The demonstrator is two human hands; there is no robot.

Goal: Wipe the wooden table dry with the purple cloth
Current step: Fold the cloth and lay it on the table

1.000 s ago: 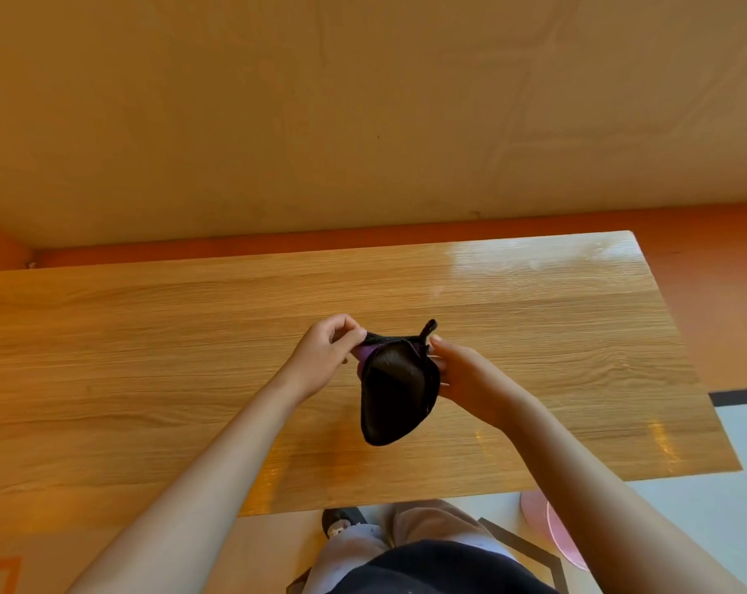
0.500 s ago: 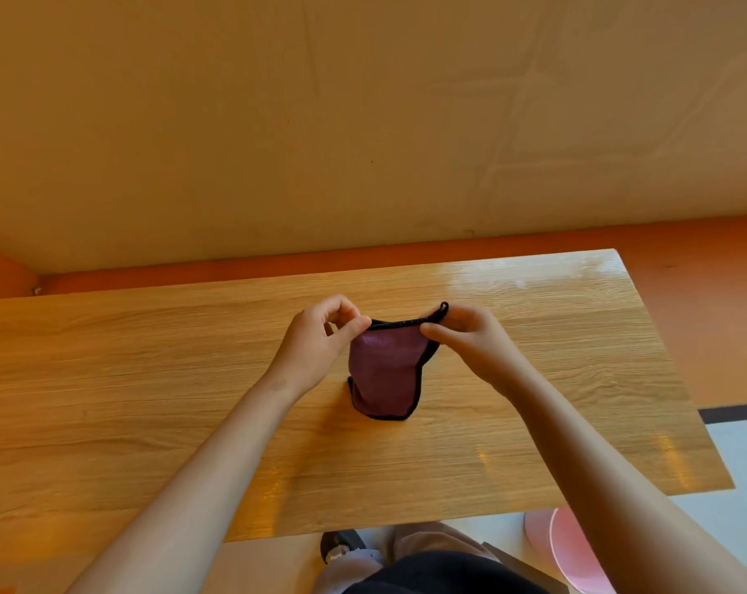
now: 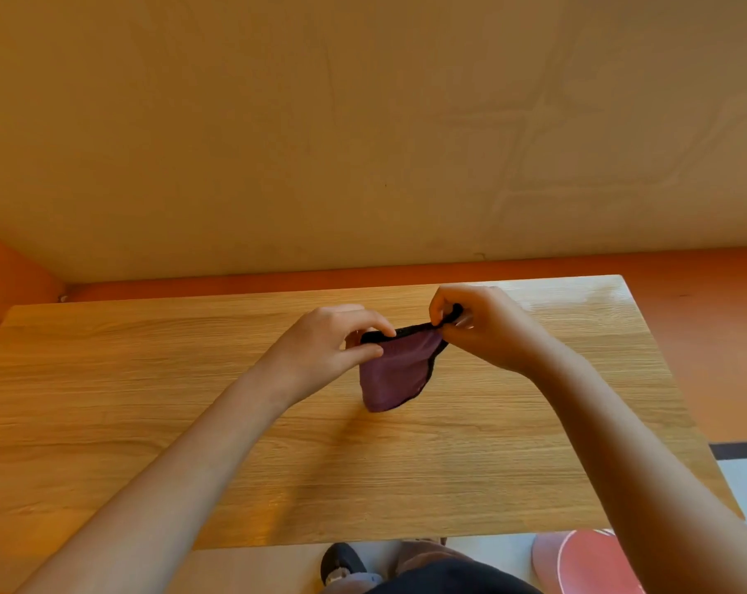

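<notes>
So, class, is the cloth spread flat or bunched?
Bunched. The cloth hangs loosely from its black top edge, pinched by the left hand and right hand above the table, not laid flat.

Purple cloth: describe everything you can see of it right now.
The purple cloth is small, soft fabric with a black bound edge. Its top edge is stretched between the left hand, pinching the left corner, and the right hand, pinching the right corner. The rest hangs in a rounded fold over the wooden table; whether its lower tip touches the wood cannot be told.
</notes>
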